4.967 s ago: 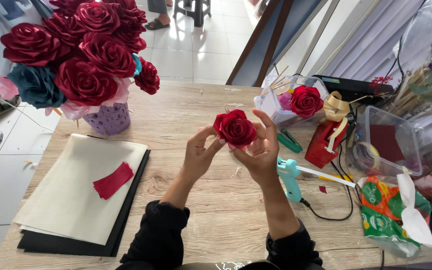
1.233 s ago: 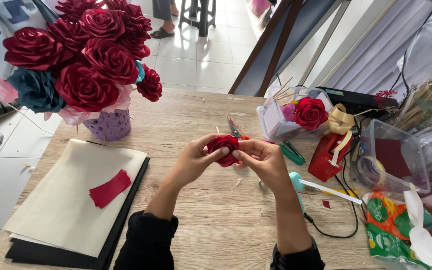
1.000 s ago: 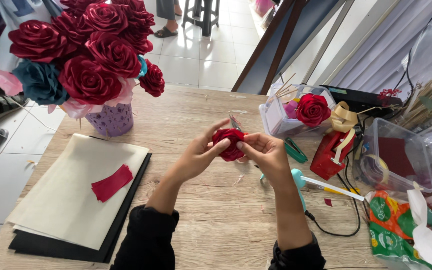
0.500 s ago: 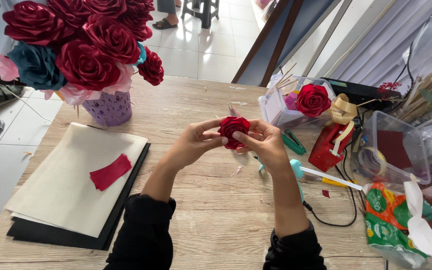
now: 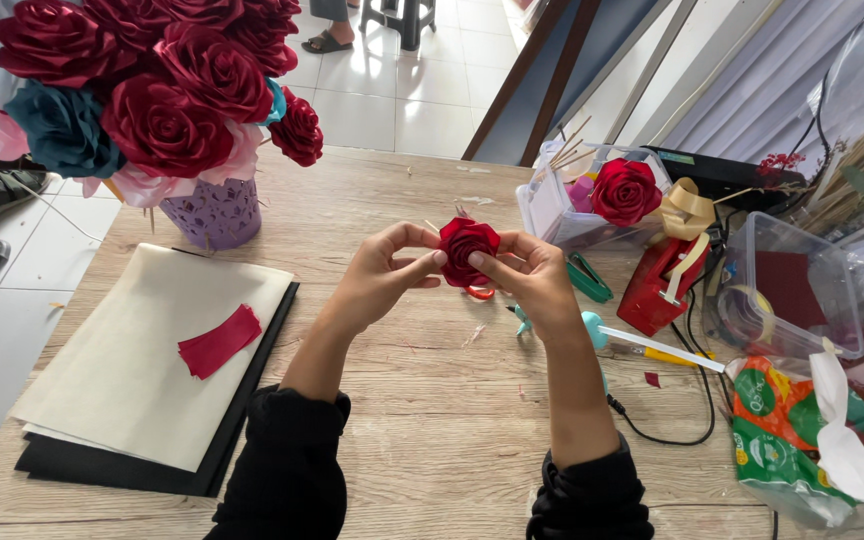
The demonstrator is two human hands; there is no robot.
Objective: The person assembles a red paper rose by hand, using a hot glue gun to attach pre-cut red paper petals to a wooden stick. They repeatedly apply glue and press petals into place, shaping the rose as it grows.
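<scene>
While both hands hovered above the middle of the pale wooden surface (image 5: 432, 440), the small dark red ribbon rose (image 5: 468, 248) sat pinched between them, lifted clear of the wood! The left hand (image 5: 380, 275) gripped the bloom from its left side, thumb and forefinger closed on the outer petals. The right hand (image 5: 532, 280) clasped it from the other side, fingers (image 5: 487, 264) pressed against the lower petals. So both sets of fingers were grasping the rose, neither one released. A loose curl of red ribbon (image 5: 480, 293) lay under it, just by the right hand.

By the look of it, this was the shaping stage: the petals were already wound into a flower and the hands were working its outer layer. The next move would seem to call for a steady pinch at the base while one hand adjusted a petal, so the coil didn't spring open.

Toward the right edge stood a red tape dispenser (image 5: 657, 285), with a light blue glue gun (image 5: 592, 330) lying just beside the right wrist. At the far left corner, a lilac vase (image 5: 217, 212) carried a big bouquet of red fabric roses (image 5: 167, 90). Near the left edge, a cut strip of red fabric (image 5: 219, 341) rested on a cream sheet (image 5: 122, 370).
</scene>
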